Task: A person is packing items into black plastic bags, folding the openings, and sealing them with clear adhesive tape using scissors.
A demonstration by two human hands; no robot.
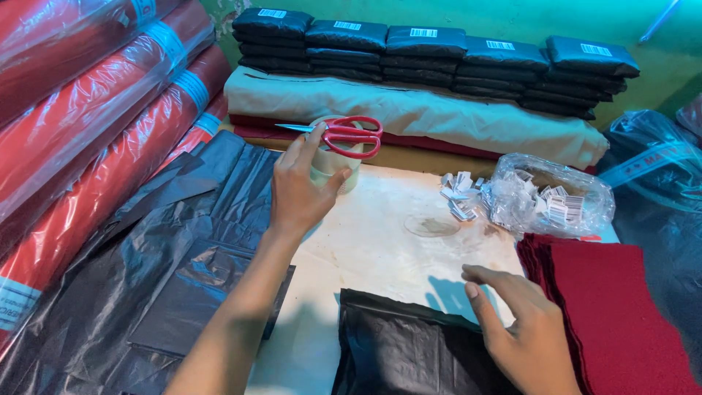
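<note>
Left hand (298, 192) wrapped around the clear tape roll (333, 164) at the far edge of the table (380, 241), red-handled scissors (344, 133) lying across the roll. Best lifted level so the scissors stay put. Right hand (523, 329) open, flat, pinning the black poly package (409, 351) near the front. Stacked black packages (439, 55) with white rectangular labels along the back; loose white labels (459, 196) beside a clear bag (552, 197).

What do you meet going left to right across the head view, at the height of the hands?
Red fabric rolls → black plastic bags → left hand on the tape roll with red scissors on top → black packed parcel → right hand → folded dark red cloth stack.
</note>
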